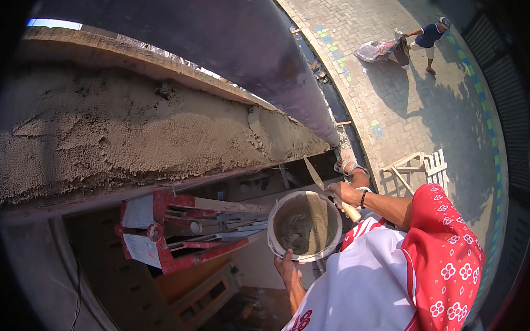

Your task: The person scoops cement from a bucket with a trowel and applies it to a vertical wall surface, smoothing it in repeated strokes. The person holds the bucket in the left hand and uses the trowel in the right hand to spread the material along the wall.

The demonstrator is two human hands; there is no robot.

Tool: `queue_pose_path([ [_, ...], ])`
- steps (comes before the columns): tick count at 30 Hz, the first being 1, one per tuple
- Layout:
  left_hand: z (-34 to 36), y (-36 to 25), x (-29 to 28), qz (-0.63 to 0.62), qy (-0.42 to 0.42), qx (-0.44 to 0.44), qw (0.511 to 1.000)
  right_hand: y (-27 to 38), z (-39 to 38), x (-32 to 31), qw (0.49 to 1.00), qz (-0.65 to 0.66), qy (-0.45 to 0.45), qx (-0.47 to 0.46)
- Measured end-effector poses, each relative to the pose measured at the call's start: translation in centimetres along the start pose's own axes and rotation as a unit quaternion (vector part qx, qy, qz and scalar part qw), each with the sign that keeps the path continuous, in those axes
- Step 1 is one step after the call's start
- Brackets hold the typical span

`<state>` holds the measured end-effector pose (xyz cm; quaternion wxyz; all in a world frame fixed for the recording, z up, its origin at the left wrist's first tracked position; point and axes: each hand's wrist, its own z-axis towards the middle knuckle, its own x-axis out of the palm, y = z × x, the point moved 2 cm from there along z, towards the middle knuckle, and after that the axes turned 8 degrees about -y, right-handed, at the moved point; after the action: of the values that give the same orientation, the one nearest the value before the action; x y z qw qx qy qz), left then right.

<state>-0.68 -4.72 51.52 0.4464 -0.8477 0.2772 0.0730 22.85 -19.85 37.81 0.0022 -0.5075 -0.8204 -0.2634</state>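
So my right hand point(343, 195) was closed round the trowel point(314, 173), blade sticking out past my fingers, long axis slanting up-left, tip toward the rough plastered wall point(153, 131). My left hand point(288, 272), half-curled, gripped the mortar bucket point(310, 258) by its near edge, sunlit paved street point(330, 17) off right.

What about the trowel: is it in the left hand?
No: the trowel is in the right hand, while the left hand touches the bucket.
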Motion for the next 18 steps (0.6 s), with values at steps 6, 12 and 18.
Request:
queue_pose_path([
  [6, -0.3, -0.3, -0.3, 0.026, -0.004, -0.003, 1.000, 5.1, 5.1, -1.2, 0.971, 0.210, 0.110, 0.031],
  [12, 0.4, 1.0, -0.5, -0.050, -0.025, 0.006, 0.998, 8.6, 1.3, 2.6, 0.977, 0.154, 0.146, -0.004],
  [18, 0.6, 0.4, 0.1, -0.025, -0.010, 0.013, 1.000, 6.2, -4.4, 4.6, 0.982, 0.040, 0.136, -0.126],
])
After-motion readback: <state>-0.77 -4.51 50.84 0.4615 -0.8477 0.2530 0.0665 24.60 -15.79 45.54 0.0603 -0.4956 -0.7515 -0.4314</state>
